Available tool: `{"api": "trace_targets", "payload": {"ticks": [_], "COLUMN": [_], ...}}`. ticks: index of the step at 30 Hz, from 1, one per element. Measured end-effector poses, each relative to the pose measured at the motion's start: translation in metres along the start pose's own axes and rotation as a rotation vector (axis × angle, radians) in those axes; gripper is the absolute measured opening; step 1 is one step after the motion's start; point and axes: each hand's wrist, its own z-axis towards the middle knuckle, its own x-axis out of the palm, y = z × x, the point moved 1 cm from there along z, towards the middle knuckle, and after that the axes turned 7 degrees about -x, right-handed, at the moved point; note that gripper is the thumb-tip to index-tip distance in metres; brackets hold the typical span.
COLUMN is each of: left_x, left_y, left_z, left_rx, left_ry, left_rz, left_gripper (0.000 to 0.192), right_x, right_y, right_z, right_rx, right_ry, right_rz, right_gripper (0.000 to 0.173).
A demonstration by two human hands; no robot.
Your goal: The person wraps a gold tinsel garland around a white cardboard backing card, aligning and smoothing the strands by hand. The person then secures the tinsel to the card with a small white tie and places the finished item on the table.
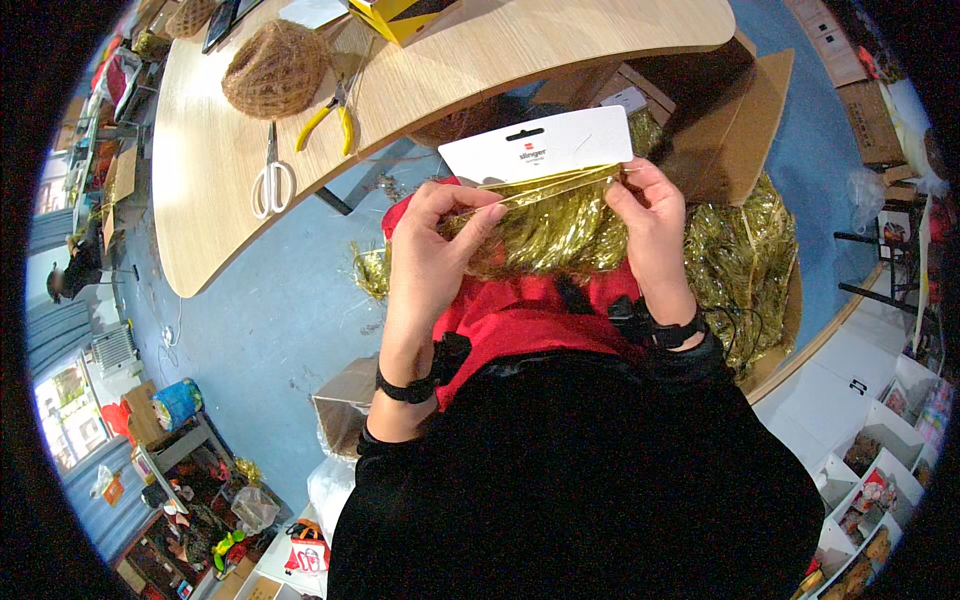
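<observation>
A gold tinsel fringe (559,232) hangs over my lap, on red cloth (517,315). Its thin top band is pinched between thumb and forefinger of my left hand (442,240). At the band's other end, my right hand (652,214) pinches it close to the lower right corner of a white header card (544,142). The card stands behind the band, with a black-edged hanging slot and some printed writing. Whether the band is fixed to the card cannot be made out. My right fingertips are partly hidden.
On the wooden table (465,56) lie white-handled scissors (272,184), yellow-handled pliers (330,124), a brown fibre bundle (276,69) and a yellow box (397,19). An open cardboard box (739,127) stands right, beside more gold tinsel (739,277). Another carton (345,405) sits left on the blue floor.
</observation>
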Motion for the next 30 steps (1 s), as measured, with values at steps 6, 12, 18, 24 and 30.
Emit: {"api": "trace_targets", "payload": {"ticks": [6,12,18,24,30], "left_x": [-0.012,-0.016,-0.012,-0.009,-0.008], "left_y": [0.008,0.007,0.003,0.009,0.014], "left_z": [0.0,-0.001,0.0,0.003,0.004], "left_rx": [-0.127,-0.159,0.075,0.028,-0.081], "left_ry": [0.019,0.032,-0.063,-0.023,0.085], "left_rz": [-0.072,-0.201,0.105,0.019,-0.134], "left_gripper": [0.017,0.018,0.017,0.022,0.024], "right_x": [-0.017,-0.029,-0.036,-0.038,-0.038], "right_y": [0.009,0.012,0.014,0.012,0.009], "right_z": [0.002,0.006,0.005,0.008,0.008], "right_rx": [-0.038,-0.042,-0.095,-0.051,0.015], "right_ry": [0.032,-0.002,0.035,0.064,0.042], "right_rz": [0.183,0.092,0.073,0.188,0.241], "right_gripper": [0.023,0.022,0.024,0.026,0.027]}}
